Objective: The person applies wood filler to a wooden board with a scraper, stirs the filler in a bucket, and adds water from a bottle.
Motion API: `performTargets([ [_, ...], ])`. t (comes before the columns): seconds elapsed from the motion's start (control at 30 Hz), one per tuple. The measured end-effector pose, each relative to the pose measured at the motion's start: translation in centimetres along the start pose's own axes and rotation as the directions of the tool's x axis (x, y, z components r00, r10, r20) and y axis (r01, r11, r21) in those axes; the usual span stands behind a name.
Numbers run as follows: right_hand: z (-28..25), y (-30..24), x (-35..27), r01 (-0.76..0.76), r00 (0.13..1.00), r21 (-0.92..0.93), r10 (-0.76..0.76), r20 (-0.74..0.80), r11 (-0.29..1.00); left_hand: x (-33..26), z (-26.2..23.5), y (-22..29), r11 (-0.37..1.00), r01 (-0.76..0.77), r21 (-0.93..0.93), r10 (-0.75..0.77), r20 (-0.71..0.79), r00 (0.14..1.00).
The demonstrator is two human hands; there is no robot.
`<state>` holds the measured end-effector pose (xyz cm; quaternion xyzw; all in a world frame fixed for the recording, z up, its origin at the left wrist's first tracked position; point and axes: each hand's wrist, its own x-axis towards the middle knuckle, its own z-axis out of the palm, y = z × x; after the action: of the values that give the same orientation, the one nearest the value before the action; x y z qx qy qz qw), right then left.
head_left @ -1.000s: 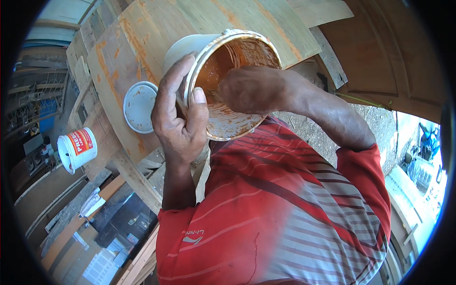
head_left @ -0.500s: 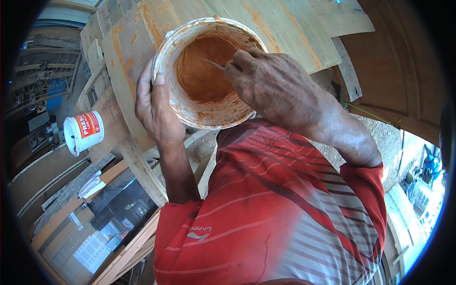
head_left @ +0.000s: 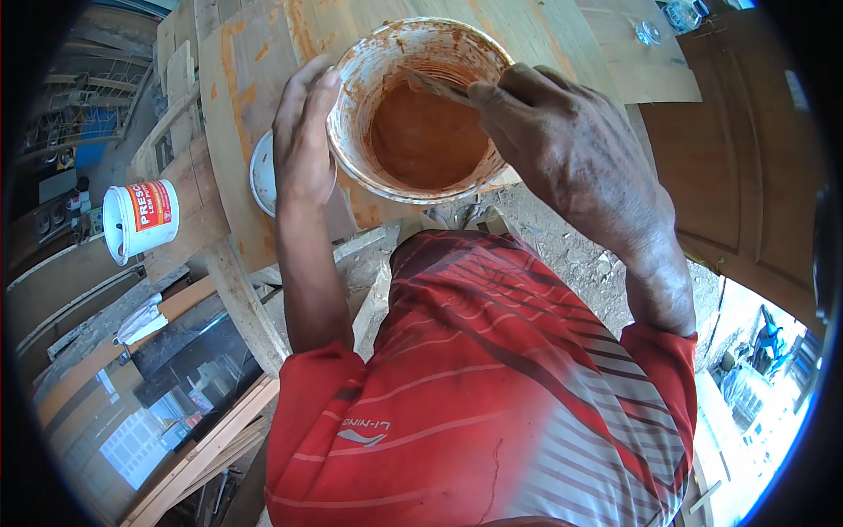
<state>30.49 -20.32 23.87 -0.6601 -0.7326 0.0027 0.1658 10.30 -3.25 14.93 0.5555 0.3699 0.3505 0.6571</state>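
A white bucket (head_left: 355, 119) with a smeared inner wall is tipped so its mouth faces me above the wooden work surface. Smooth orange-brown paste (head_left: 426, 145) lies in it. My left hand (head_left: 303, 140) is closed against the bucket's left side, its thumb by the rim; the wall hides part of the grip. In my right hand (head_left: 566, 136) is a thin flat spatula (head_left: 430, 85), pinched between thumb and fingers. Its smeared blade reaches inside the bucket, above the paste near the far wall. My fingers cover its handle end.
Plywood boards (head_left: 255, 114) with orange-brown streaks spread beneath. A round white lid (head_left: 262, 176) lies beside my left wrist. A smaller white tub (head_left: 140, 220) with a red label stands at left. A clear cup (head_left: 648, 33) sits far right, near a brown panelled door (head_left: 746, 149).
The bucket has shifted right and slightly away, turning its mouth. My right hand has moved right, lifting the spatula toward the far inner wall. The white lid has come into view.
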Motion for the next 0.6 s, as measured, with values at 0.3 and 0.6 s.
performTargets([
  [0.3,0.2,-0.1,0.1,-0.056,0.998,0.076,0.053,0.033,0.996,-1.2,1.8,0.5,0.991,-0.123,-0.044,0.125,0.048,0.991],
  [0.6,2.3,-0.2,-1.4,0.003,0.962,-0.089,0.021,0.273,0.996,-9.4,6.3,-0.8,0.796,-0.525,0.300,0.563,-0.048,0.825],
])
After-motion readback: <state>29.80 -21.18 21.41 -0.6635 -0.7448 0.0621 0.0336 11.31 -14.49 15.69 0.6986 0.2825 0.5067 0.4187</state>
